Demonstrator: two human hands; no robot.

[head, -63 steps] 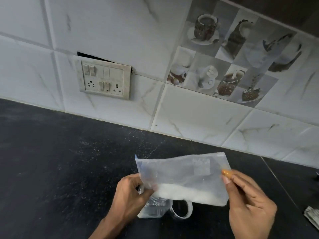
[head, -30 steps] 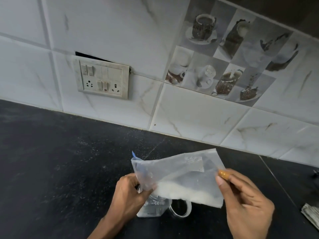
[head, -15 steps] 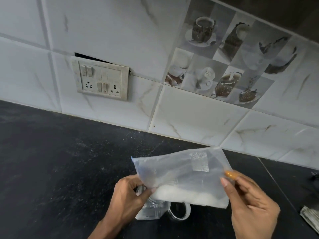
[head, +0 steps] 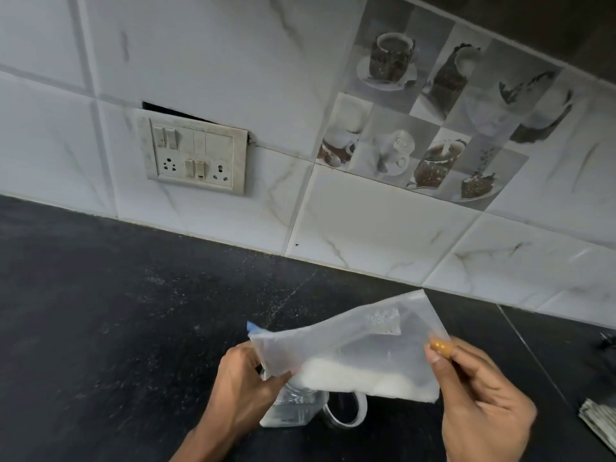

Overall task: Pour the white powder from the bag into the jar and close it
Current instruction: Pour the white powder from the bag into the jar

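A clear plastic bag (head: 350, 345) with a blue zip edge hangs tilted over the counter, its right end raised. White powder (head: 353, 378) lies along the bag's lower edge. My left hand (head: 240, 385) pinches the bag's lower left corner right above the mouth of a clear square jar (head: 290, 408). My right hand (head: 480, 401) pinches the bag's right edge between thumb and fingers. The jar stands on the black counter (head: 116, 328), its top hidden by the bag and my left hand. A clear round lid (head: 346, 411) lies just right of the jar.
A tiled wall (head: 366, 228) with a switch and socket plate (head: 196, 155) rises behind the counter. Folded paper or cloth (head: 600, 418) lies at the right edge. A dark small object (head: 608, 340) shows at the far right.
The bag's right end has risen and the bag tilts more steeply toward its left corner over the jar. The powder has slid leftward along the bottom edge.
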